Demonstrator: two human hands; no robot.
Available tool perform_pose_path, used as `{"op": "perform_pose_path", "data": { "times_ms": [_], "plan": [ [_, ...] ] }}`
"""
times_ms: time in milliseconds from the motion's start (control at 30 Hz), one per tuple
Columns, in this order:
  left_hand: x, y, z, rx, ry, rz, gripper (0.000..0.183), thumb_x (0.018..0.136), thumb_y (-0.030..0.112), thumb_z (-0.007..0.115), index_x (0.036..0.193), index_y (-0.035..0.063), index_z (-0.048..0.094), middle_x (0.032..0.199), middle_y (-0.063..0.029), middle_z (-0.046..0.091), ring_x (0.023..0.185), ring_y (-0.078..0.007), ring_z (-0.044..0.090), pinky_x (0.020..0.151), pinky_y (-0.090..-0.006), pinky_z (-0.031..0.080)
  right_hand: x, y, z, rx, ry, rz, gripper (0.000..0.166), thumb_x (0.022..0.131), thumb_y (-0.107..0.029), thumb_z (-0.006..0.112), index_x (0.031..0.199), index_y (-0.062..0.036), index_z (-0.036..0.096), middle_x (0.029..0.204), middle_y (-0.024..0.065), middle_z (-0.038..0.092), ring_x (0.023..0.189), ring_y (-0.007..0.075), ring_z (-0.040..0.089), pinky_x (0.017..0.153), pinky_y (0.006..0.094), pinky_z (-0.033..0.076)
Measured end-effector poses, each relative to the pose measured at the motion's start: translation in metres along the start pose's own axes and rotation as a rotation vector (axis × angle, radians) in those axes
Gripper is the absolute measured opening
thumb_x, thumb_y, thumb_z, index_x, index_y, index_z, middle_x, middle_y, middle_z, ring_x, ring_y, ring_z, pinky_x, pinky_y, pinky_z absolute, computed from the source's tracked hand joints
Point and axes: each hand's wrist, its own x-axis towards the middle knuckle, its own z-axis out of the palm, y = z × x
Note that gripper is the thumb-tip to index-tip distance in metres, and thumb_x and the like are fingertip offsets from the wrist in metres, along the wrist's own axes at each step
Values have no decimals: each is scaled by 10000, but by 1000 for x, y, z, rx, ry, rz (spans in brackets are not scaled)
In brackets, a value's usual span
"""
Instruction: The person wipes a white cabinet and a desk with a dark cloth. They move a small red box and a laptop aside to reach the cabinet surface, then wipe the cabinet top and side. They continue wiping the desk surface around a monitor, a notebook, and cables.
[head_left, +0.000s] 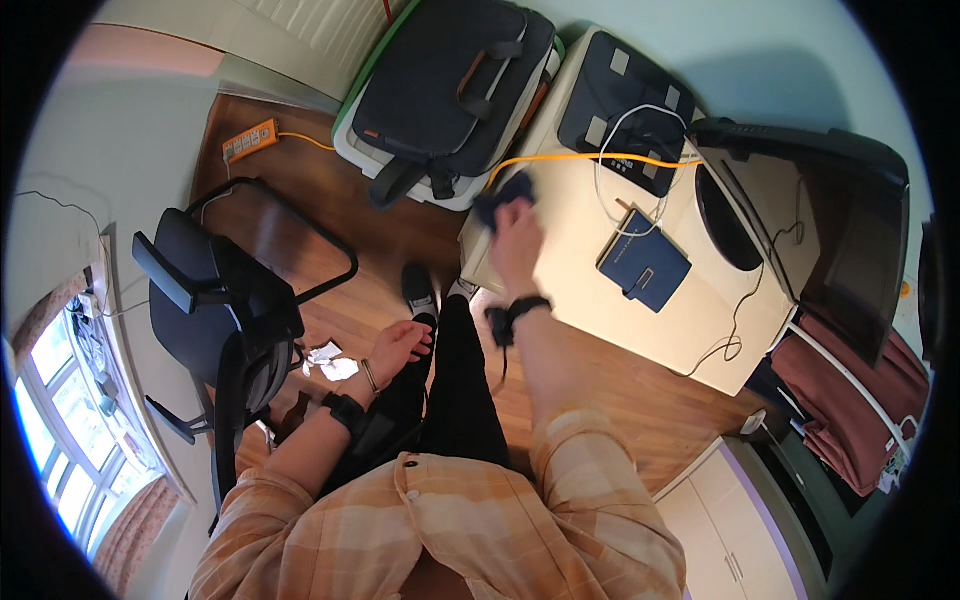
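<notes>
My right hand (519, 244) is shut on a crumpled dark blue cloth (511, 196) at the left edge of the cream desk (570, 296). The hand is slightly blurred, and its fingers cover part of the cloth. On the desktop, to the right of that hand, lies a dark blue notebook (651, 264) with a strap clasp. A white cable (598, 184) loops across one corner of it. My left hand (397, 349) hangs in front of my legs, fingers loosely bent and apart, with nothing in it.
A black panel with grey pads (581, 94) lies at the desk's back, crossed by a yellow cable (555, 157). The monitor (817, 217) stands right. A dark bag (442, 82) rests on a white bin. Left are an office chair (202, 277), an orange power strip (251, 140) and paper scraps (337, 367).
</notes>
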Motion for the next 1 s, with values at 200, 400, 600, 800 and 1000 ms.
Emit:
{"op": "perform_pose_path", "data": {
  "times_ms": [200, 400, 600, 800, 1000],
  "plan": [
    [1, 3, -6, -28, -2, 41, 261, 983, 237, 471, 1127, 66, 605, 964, -24, 644, 833, -111, 610, 722, -252, 483, -109, -50, 1, 189, -243, -154, 454, 634, -74, 736, 1057, -85, 573, 1166, 116, 523, 1068, 343, 495, 913, 440, 426],
    [3, -7, -23, -93, 40, -12, 287, 997, 273, 460, 1123, 61, 606, 997, -53, 638, 887, -156, 635, 775, -279, 499, 52, -49, -75, 189, 394, -224, 453, 710, -45, 693, 1137, -28, 543, 1243, 184, 503, 1125, 420, 477, 956, 479, 411],
    [-4, -23, -26, -195, 35, 33, 280, 1003, 244, 451, 1131, 51, 607, 997, -67, 641, 906, -169, 638, 778, -278, 499, 229, -129, -36, -52, 358, -318, 345, 778, -119, 668, 1108, -69, 583, 1210, 136, 542, 1080, 352, 523, 886, 442, 462],
    [-11, -28, -39, -339, 124, 41, 287, 986, 243, 485, 1151, 41, 605, 996, -65, 647, 915, -174, 644, 787, -286, 504, 121, -213, 79, -270, -320, -535, 139, 806, -161, 600, 907, -89, 662, 956, 113, 619, 919, 303, 609, 732, 426, 505],
    [-1, -15, -34, -428, 127, 59, 286, 986, 238, 482, 1143, 35, 608, 983, -70, 647, 910, -179, 645, 784, -287, 503, 94, -203, 52, 273, -398, -545, 301, 724, -117, 678, 995, -46, 568, 1009, 155, 569, 991, 353, 542, 813, 458, 476]
  ]
}}
